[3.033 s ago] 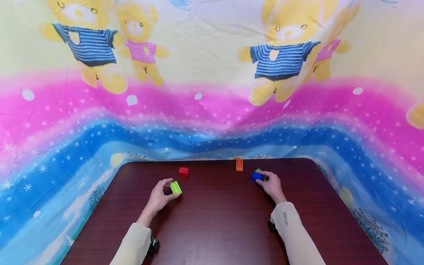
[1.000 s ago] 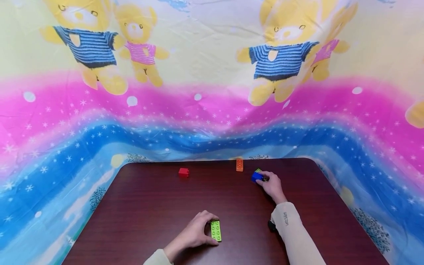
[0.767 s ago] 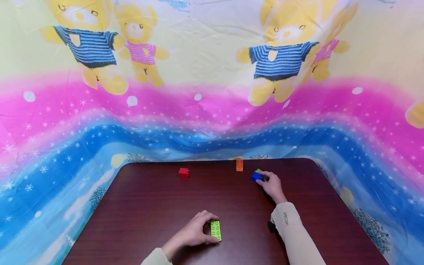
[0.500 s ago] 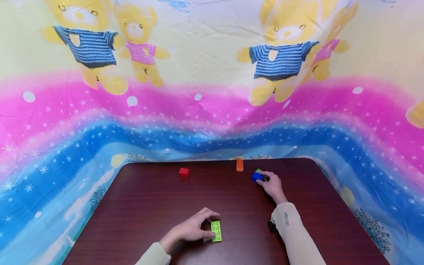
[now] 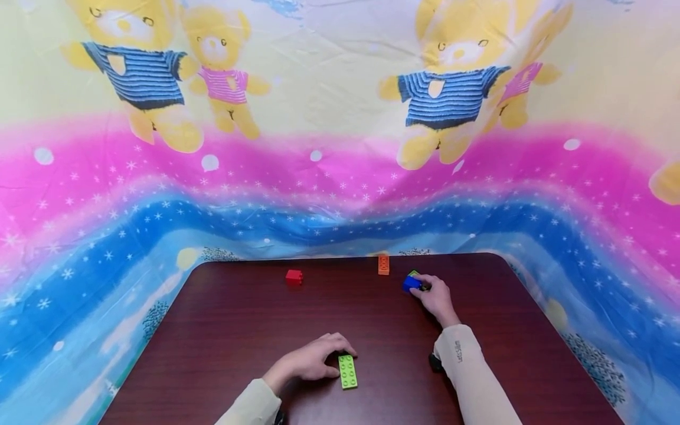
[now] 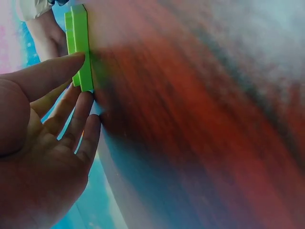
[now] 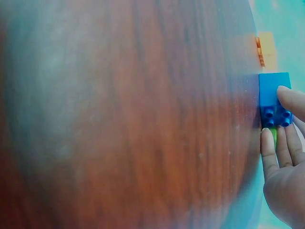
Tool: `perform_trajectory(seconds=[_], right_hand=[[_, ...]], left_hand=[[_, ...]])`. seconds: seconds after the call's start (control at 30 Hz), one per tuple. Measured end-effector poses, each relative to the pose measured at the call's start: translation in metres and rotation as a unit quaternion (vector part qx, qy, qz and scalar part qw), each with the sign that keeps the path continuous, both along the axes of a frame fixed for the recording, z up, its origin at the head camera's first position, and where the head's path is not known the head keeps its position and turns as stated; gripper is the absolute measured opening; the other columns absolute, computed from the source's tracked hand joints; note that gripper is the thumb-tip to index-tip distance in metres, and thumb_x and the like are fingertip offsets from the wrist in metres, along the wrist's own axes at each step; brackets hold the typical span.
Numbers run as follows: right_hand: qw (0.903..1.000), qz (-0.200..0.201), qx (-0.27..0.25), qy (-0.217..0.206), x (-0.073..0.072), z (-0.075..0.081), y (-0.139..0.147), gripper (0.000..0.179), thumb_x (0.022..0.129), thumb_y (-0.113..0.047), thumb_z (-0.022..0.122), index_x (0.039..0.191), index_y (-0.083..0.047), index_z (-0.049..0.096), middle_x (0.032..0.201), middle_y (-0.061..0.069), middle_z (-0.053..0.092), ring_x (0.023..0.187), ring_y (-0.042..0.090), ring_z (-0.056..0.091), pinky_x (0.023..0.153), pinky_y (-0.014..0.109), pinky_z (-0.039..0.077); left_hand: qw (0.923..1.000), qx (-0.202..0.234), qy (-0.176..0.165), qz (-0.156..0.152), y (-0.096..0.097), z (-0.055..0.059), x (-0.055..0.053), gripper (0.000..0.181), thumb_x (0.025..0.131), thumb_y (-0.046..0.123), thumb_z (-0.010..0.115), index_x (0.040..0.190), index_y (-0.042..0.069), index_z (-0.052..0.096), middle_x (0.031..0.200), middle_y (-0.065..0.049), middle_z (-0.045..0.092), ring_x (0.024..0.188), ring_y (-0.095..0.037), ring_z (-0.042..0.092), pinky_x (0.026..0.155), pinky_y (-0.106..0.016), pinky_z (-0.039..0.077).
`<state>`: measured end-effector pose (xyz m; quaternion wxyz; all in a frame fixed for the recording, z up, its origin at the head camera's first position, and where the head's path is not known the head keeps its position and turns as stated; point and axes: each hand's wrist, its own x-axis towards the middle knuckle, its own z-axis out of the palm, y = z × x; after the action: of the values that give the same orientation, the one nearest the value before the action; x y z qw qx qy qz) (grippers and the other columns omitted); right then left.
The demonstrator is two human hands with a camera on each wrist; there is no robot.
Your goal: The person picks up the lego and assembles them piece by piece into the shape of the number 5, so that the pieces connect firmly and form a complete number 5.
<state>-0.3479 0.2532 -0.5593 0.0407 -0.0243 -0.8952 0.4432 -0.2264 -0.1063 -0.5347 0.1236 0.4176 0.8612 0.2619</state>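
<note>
A lime-green toy brick (image 5: 347, 372) with studs up lies on the table near its front middle. My left hand (image 5: 314, 359) is beside it, thumb at its left long side and fingertips near its far end. In the left wrist view the thumb overlaps the green brick (image 6: 82, 43), while the lower fingers stretch out loosely. Farther right, my right hand (image 5: 437, 297) grips a blue toy brick (image 5: 411, 283) between thumb and fingers. The right wrist view shows studs on the blue brick (image 7: 274, 90). Another green piece (image 7: 272, 136) peeks out behind it, mostly hidden.
A red brick (image 5: 294, 277) lies on its side at the back left of the dark wooden table (image 5: 239, 319). An orange brick (image 5: 383, 265) lies at the back edge, left of the right hand. A printed cloth (image 5: 329, 177) hangs behind and around the table.
My left hand brought the green brick from the back left to the front middle. Its grip on the brick's ends loosened, and the brick turned slightly. The right hand stayed in place.
</note>
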Motion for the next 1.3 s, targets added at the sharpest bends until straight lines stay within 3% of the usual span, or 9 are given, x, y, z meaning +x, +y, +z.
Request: perform_trajectory(seconds=[0.2, 0.43, 0.83, 1.07, 1.3], right_hand=[[1.0, 0.0, 0.002, 0.004, 0.0, 0.0, 0.0, 0.046, 0.099, -0.015, 0.071, 0.143, -0.006, 0.06, 0.143, 0.027, 0.054, 0.129, 0.047, 0.053, 0.106, 0.063, 0.048], [1.0, 0.003, 0.002, 0.005, -0.001, -0.001, 0.0, 0.046, 0.099, -0.015, 0.071, 0.143, -0.007, 0.06, 0.143, 0.027, 0.054, 0.129, 0.046, 0.054, 0.105, 0.062, 0.049], [1.0, 0.004, 0.007, 0.005, -0.003, -0.004, 0.001, 0.046, 0.099, -0.016, 0.071, 0.144, -0.008, 0.06, 0.142, 0.026, 0.054, 0.128, 0.045, 0.054, 0.106, 0.062, 0.049], [0.9999, 0.011, 0.001, 0.004, -0.003, -0.005, 0.0, 0.046, 0.1, -0.016, 0.07, 0.144, -0.008, 0.059, 0.144, 0.026, 0.053, 0.128, 0.045, 0.054, 0.105, 0.061, 0.049], [0.9999, 0.01, 0.006, 0.011, -0.004, -0.006, 0.002, 0.046, 0.099, -0.016, 0.071, 0.143, -0.008, 0.06, 0.142, 0.025, 0.054, 0.128, 0.045, 0.055, 0.105, 0.061, 0.05]], left_hand=[[0.9996, 0.009, 0.004, 0.027, 0.0, 0.0, 0.002, 0.038, 0.084, 0.01, 0.082, 0.119, 0.017, 0.07, 0.117, 0.003, 0.064, 0.11, -0.011, 0.056, 0.098, -0.024, 0.046], [0.997, -0.024, 0.039, 0.063, -0.002, 0.0, 0.006, 0.032, 0.079, 0.023, 0.089, 0.103, 0.024, 0.067, 0.099, 0.011, 0.061, 0.095, -0.003, 0.05, 0.087, -0.024, 0.041], [0.9924, 0.004, 0.057, 0.109, 0.001, -0.001, 0.012, 0.035, 0.075, 0.03, 0.092, 0.096, 0.022, 0.066, 0.087, 0.01, 0.062, 0.086, -0.002, 0.051, 0.079, -0.02, 0.039], [0.9918, 0.013, 0.039, 0.121, 0.003, -0.003, 0.015, 0.034, 0.073, 0.029, 0.094, 0.093, 0.021, 0.067, 0.084, 0.011, 0.06, 0.082, -0.001, 0.05, 0.073, -0.016, 0.039], [0.9906, 0.01, 0.047, 0.128, 0.006, -0.004, 0.015, 0.034, 0.069, 0.028, 0.095, 0.088, 0.021, 0.068, 0.082, 0.012, 0.06, 0.079, 0.0, 0.051, 0.074, -0.015, 0.04]])
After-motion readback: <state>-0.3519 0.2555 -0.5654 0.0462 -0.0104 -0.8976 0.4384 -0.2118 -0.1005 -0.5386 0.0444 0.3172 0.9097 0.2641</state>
